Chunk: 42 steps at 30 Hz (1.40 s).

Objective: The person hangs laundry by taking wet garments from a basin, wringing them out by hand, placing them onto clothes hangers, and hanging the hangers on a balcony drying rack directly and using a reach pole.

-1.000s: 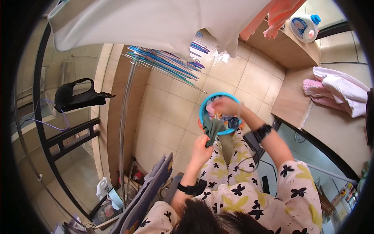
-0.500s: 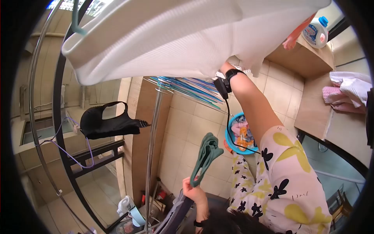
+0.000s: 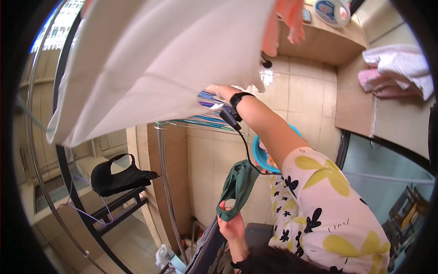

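Note:
A large white ribbed garment [image 3: 150,68] fills the upper part of the view. My right hand [image 3: 221,92] is at its lower edge, fingers closed on the cloth and partly hidden by it. On that wrist is a black band, with a small black device [image 3: 230,119] and a cable hanging beside it. Lower down, my left hand [image 3: 232,226] holds a dark green garment [image 3: 241,182] by one end, its fabric hanging in a loop. Behind my right forearm, a blue basin [image 3: 261,157] with colourful clothes stands on the tiled floor.
Several coloured hangers [image 3: 205,122] hang on a metal rail with an upright pole [image 3: 168,192]. A black bra [image 3: 121,176] hangs at left near a purple hanger [image 3: 91,218]. At right are a detergent bottle [image 3: 332,11] on a wooden cabinet and folded cloths [image 3: 397,71].
The view has shifted. The white garment and my right hand appear further left. The green garment has opened into a wider loop in my left hand.

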### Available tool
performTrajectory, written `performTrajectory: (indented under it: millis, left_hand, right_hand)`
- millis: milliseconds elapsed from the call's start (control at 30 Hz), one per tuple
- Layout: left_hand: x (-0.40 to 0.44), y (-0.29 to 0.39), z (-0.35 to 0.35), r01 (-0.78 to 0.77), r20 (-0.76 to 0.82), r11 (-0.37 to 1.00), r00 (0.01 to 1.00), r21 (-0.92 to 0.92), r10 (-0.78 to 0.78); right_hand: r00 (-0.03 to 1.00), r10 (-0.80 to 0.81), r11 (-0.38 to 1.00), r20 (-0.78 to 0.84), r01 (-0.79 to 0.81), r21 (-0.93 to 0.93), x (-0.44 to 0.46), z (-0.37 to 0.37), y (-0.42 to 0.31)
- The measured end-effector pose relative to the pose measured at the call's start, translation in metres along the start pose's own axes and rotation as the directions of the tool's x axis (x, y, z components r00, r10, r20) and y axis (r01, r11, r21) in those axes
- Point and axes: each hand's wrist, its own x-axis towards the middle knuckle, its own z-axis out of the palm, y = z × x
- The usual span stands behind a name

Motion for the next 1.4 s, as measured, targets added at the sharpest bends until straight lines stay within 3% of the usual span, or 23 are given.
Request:
performTrajectory:
  millis: [100,167,233,400,467,533,667,767,1000,1067,1133,1167,1267,1333,1400]
  left_hand:
    - [-0.010,-0.007,0.005,-0.042,-0.010,0.993,0.999,0.109,0.044]
    - [-0.015,-0.011,0.027,-0.049,-0.017,0.955,0.998,0.293,0.056]
    - [-0.017,-0.012,0.020,0.009,0.012,0.961,1.000,0.278,-0.013]
    - [-0.021,-0.026,0.030,0.160,0.048,0.980,0.985,0.118,-0.167]
    - [-0.018,-0.033,0.033,0.136,-0.022,0.955,0.991,0.263,-0.135]
    - [-0.015,-0.034,0.029,0.149,0.046,0.958,0.985,0.244,-0.165]
    - [-0.016,-0.035,0.020,0.146,0.022,0.949,0.987,0.281,-0.158]
    - [-0.020,-0.034,0.023,0.182,-0.037,0.943,0.983,0.279,-0.178]
    - [-0.023,-0.040,0.013,0.232,-0.067,0.941,0.973,0.248,-0.222]
    - [-0.021,-0.042,0.013,0.247,-0.072,0.930,0.969,0.271,-0.236]
    - [-0.019,-0.040,0.010,0.254,-0.078,0.932,0.967,0.260,-0.242]
    - [-0.019,-0.041,0.009,0.262,-0.083,0.929,0.965,0.260,-0.249]
    - [-0.018,-0.040,0.010,0.271,-0.091,0.928,0.962,0.256,-0.256]
    - [-0.017,-0.039,0.006,0.272,-0.092,0.927,0.962,0.258,-0.257]
    - [-0.017,-0.037,0.002,0.274,-0.093,0.926,0.962,0.261,-0.258]
  right_hand:
    - [0.995,-0.097,0.983,0.005,0.095,0.157,-0.012,-0.016,0.016]
    - [0.986,-0.161,0.964,-0.047,0.167,0.209,-0.020,-0.030,0.023]
    - [0.967,-0.219,0.949,-0.127,0.242,0.203,-0.029,-0.046,0.030]
    - [0.883,-0.398,0.916,-0.250,0.394,-0.067,-0.026,-0.054,0.031]
    - [0.850,-0.487,0.868,-0.200,0.447,-0.217,-0.020,-0.041,0.020]
    - [0.847,-0.522,0.820,-0.099,0.466,-0.333,-0.013,-0.025,0.010]
    - [0.871,-0.489,0.741,0.056,0.448,-0.499,0.003,-0.002,0.009]
    - [0.874,-0.451,0.726,0.182,0.478,-0.495,0.004,0.001,0.019]
    - [0.851,-0.443,0.570,0.283,0.511,-0.644,-0.037,0.020,0.025]
    - [0.856,-0.398,0.535,0.330,0.508,-0.675,-0.047,0.029,0.028]
    - [0.929,-0.190,0.505,0.318,0.371,-0.779,-0.051,0.047,0.034]
    - [0.872,-0.394,0.724,0.292,0.490,-0.486,-0.058,0.054,0.057]
    - [0.841,-0.426,0.723,0.335,0.539,-0.432,-0.063,0.081,0.083]
    - [0.892,-0.243,0.733,0.382,0.427,-0.530,-0.086,0.093,0.073]
    - [0.864,-0.263,0.714,0.428,0.473,-0.516,-0.084,0.110,0.096]
